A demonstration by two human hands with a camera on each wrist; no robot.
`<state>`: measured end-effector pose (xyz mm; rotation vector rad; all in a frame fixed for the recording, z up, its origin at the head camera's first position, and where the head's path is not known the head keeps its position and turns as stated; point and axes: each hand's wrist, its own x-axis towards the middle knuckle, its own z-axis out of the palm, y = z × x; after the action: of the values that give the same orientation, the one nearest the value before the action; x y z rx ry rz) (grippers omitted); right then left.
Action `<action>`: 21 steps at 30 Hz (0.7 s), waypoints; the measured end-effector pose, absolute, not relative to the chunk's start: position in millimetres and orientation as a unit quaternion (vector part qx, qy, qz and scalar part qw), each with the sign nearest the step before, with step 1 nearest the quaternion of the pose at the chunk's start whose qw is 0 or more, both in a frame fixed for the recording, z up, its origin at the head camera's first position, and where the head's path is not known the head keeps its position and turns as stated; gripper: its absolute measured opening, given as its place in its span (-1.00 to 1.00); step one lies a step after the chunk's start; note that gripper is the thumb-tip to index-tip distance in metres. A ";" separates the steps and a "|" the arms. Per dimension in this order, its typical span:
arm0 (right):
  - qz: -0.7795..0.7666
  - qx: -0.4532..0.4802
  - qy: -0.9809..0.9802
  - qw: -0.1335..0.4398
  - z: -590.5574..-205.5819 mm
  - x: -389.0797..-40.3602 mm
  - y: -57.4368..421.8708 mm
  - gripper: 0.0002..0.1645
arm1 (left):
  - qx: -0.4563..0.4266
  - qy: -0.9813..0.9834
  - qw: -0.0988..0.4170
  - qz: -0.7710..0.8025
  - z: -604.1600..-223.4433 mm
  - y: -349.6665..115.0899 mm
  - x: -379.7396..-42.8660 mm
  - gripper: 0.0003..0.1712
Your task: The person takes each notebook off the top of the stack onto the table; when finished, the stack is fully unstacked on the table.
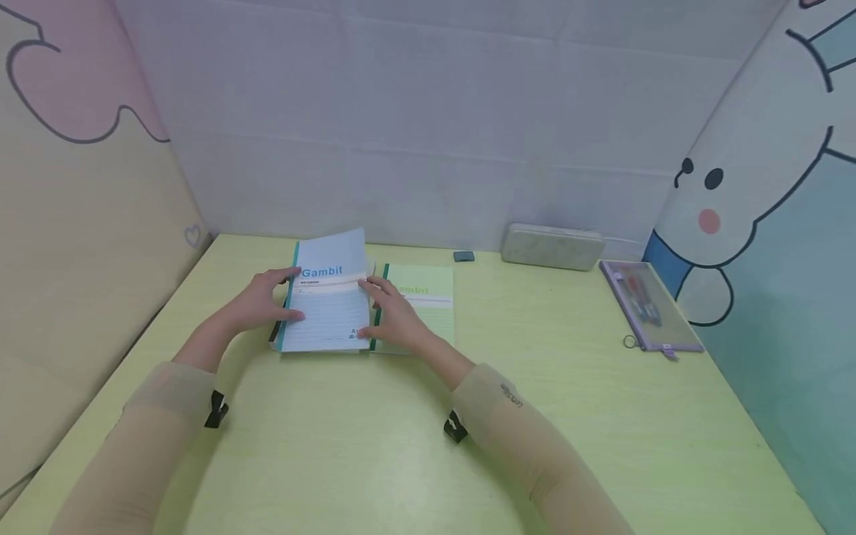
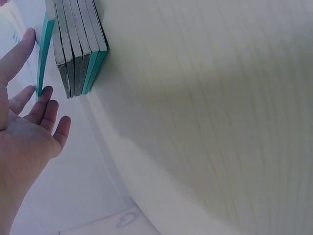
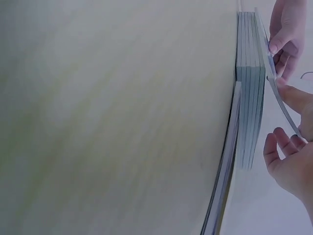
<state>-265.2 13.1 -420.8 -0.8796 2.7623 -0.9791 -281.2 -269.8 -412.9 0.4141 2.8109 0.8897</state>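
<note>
A blue notebook (image 1: 328, 316) marked "Gambit" is held by both hands over a stack of notebooks (image 2: 80, 44). My left hand (image 1: 262, 301) pinches its teal spine edge, thumb on the cover and fingertips underneath. On the opposite edge, my right hand (image 1: 396, 318) grips it between thumb and fingers. The wrist views show this notebook tilted, with a gap between it and the stack. Just right of the stack lies a green notebook (image 1: 428, 316), partly behind my right hand. In the right wrist view, the stack (image 3: 250, 112) stands taller than the thin books beside it.
A grey pencil case (image 1: 552, 247) sits at the back of the table (image 1: 374, 446), with a small dark blue block (image 1: 464, 256) to its left. At the right lies a purple-edged mesh pouch (image 1: 675, 312) with pens inside. Cloth walls (image 1: 428, 111) enclose the back and sides.
</note>
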 end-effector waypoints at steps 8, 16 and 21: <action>-0.392 -0.275 0.877 0.048 -409.9 -265.9 23.0 -0.03 | 0.167 0.931 0.063 0.318 -409.3 -269.8 -284.0 0.02; -0.423 -0.234 0.874 0.041 -396.1 -271.8 48.3 -0.13 | 0.200 0.919 0.038 0.337 -398.1 -251.9 -285.5 -0.02; -0.487 -0.223 0.844 0.042 -384.8 -277.5 74.5 -0.20 | 0.212 0.905 0.034 0.368 -385.5 -233.3 -283.2 0.01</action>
<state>-277.5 74.5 -384.8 -0.6815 2.5825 -1.4894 -283.2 -233.3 -385.5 0.6508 2.7835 1.1305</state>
